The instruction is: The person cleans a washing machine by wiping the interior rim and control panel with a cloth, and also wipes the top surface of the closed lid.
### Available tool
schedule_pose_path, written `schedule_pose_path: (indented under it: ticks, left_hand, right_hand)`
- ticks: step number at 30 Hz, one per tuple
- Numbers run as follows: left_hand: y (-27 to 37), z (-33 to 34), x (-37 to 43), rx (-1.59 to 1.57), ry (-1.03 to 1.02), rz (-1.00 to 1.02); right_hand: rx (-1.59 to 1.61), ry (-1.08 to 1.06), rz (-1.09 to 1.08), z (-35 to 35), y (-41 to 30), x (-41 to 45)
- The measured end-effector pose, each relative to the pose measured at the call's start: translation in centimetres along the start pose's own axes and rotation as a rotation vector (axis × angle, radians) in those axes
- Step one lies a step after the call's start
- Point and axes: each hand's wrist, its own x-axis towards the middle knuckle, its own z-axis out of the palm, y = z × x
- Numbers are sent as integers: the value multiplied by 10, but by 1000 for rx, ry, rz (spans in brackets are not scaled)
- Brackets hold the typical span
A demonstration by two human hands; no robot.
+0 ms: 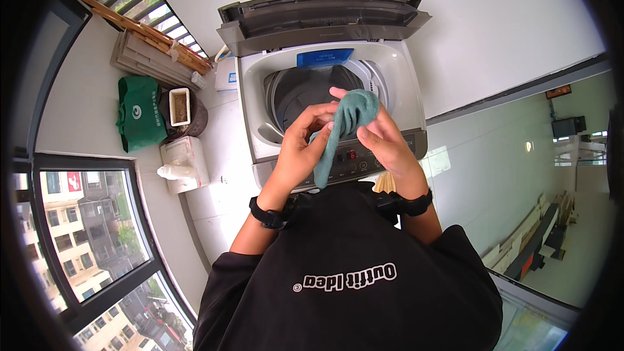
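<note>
A bunched teal cloth (358, 109) hangs above the front of a top-loading washing machine (412, 78). My left hand (304, 141) pinches the cloth between thumb and fingers, and a narrow strip of it dangles below. On the other side, my right hand (387, 144) holds the bunched top, which covers part of its fingers; the thumb stands apart from the cloth. Behind the hands, the dark drum (312, 87) is exposed under the raised lid (324, 24). A lit red display (352, 155) shows on the control panel, partly hidden by the cloth and hands.
Left of the machine are a green bag (139, 112), a dark bucket (199, 114) with a white planter (180, 107) on it, and a white box (195, 163) bearing a white bottle (175, 171). Folded boards (151, 61) lean by the wall. A glass door (526, 156) stands at right.
</note>
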Motion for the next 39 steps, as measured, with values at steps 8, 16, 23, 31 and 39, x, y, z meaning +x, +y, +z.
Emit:
schedule_pose_path:
  ticks: [8, 16, 23, 31, 39]
  left_hand:
    - [-22, -74, -18, 278, 249, -79]
    - [-125, -129, -76, 912, 291, -608]
    - [-142, -110, -76, 848, 391, -637]
    - [-131, -89, -78, 993, 402, -458]
    - [-66, -7, -7, 522, 9, -159]
  right_hand:
    - [170, 410, -273, -43, 7, -22]
    - [172, 698, -248, -78, -11, -35]
    - [169, 701, -222, -114, -5, -32]
    - [101, 575, -29, -128, 4, -2]
    - [152, -146, 164, -45, 53, 7]
